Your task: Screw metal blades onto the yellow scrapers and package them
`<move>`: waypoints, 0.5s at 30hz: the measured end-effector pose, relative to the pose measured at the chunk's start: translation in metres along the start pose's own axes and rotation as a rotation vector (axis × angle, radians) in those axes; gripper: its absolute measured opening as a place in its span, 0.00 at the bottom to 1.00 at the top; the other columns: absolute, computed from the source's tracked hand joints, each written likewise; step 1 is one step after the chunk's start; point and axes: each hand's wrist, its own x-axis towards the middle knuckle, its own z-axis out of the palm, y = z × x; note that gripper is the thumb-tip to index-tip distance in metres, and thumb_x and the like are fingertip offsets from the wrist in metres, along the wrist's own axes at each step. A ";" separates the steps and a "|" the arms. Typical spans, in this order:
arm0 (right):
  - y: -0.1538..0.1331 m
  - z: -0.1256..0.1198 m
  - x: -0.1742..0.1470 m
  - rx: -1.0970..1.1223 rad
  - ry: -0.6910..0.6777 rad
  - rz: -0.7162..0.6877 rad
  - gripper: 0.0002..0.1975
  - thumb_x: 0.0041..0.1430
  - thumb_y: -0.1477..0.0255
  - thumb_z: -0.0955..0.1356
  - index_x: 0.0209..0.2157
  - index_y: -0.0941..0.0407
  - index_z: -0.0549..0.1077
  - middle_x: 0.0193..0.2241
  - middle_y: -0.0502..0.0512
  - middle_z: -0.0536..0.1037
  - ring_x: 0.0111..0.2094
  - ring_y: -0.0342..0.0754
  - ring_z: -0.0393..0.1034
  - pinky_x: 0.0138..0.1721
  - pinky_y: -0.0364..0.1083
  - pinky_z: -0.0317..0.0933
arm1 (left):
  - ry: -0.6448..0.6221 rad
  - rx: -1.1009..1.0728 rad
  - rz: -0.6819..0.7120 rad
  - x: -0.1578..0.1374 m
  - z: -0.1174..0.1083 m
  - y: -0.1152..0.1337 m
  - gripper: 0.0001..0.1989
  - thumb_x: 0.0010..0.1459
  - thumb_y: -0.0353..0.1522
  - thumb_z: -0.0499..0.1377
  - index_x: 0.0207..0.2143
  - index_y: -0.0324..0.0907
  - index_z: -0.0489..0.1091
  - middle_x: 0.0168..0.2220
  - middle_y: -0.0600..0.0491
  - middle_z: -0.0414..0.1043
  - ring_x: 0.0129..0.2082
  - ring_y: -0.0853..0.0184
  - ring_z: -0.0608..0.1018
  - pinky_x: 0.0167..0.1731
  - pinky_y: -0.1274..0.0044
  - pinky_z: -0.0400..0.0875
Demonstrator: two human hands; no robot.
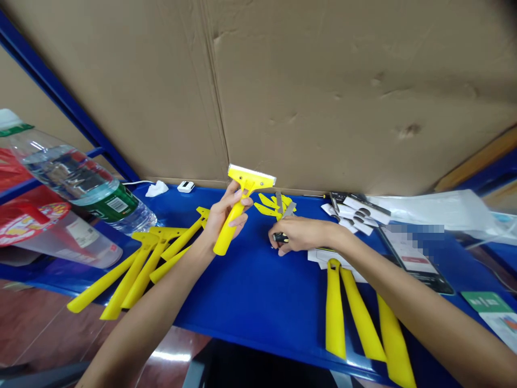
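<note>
Left forearm rises from lower left; the left hand (pixel 228 213), lifted over the counter (pixel 258 307), grips a yellow scraper (pixel 249 182) by its handle, head up and slightly tilted. Right forearm reaches in from lower right; the right hand (pixel 301 234), low over the surface, is curled round a small dark-handled tool (pixel 280 237) (its tip too small to make out). Counter blue, with yellow handles (pixel 335 312) near its front edge. Brown cardboard (pixel 323 108) behind; a water bottle (pixel 117 205) leans at left; reddish floor (pixel 44 328) below.
</note>
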 end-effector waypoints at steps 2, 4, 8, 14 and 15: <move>-0.001 -0.001 0.000 0.002 -0.001 0.006 0.05 0.61 0.75 0.75 0.40 0.54 0.81 0.42 0.53 0.86 0.44 0.52 0.78 0.41 0.46 0.61 | -0.005 -0.003 -0.002 0.000 0.001 0.000 0.23 0.63 0.22 0.63 0.57 0.51 0.74 0.43 0.52 0.70 0.31 0.76 0.77 0.11 0.92 0.54; -0.002 -0.001 0.000 0.004 0.005 0.010 0.05 0.62 0.76 0.73 0.40 0.55 0.81 0.41 0.54 0.86 0.43 0.52 0.78 0.41 0.46 0.61 | -0.013 -0.008 -0.006 0.000 0.001 0.000 0.23 0.63 0.21 0.62 0.57 0.50 0.74 0.42 0.52 0.69 0.30 0.76 0.77 0.10 0.92 0.54; -0.005 -0.002 -0.002 0.009 0.008 -0.049 0.04 0.64 0.76 0.71 0.38 0.55 0.80 0.39 0.54 0.85 0.40 0.51 0.77 0.40 0.46 0.63 | -0.018 -0.021 -0.017 0.000 0.001 -0.002 0.22 0.63 0.21 0.62 0.56 0.50 0.73 0.41 0.53 0.69 0.31 0.76 0.78 0.10 0.91 0.56; -0.022 -0.021 -0.024 0.034 0.209 -0.121 0.04 0.65 0.72 0.70 0.40 0.53 0.79 0.37 0.51 0.84 0.36 0.48 0.76 0.41 0.46 0.63 | 0.041 -0.022 -0.065 0.001 -0.001 -0.009 0.24 0.61 0.21 0.65 0.55 0.49 0.71 0.43 0.53 0.71 0.32 0.75 0.79 0.10 0.91 0.57; -0.025 -0.025 -0.029 0.062 0.262 -0.126 0.04 0.64 0.73 0.70 0.39 0.53 0.79 0.37 0.50 0.84 0.35 0.47 0.76 0.40 0.46 0.63 | 0.055 -0.019 -0.072 0.002 -0.001 -0.010 0.23 0.60 0.20 0.65 0.55 0.49 0.71 0.43 0.53 0.71 0.32 0.75 0.79 0.10 0.91 0.57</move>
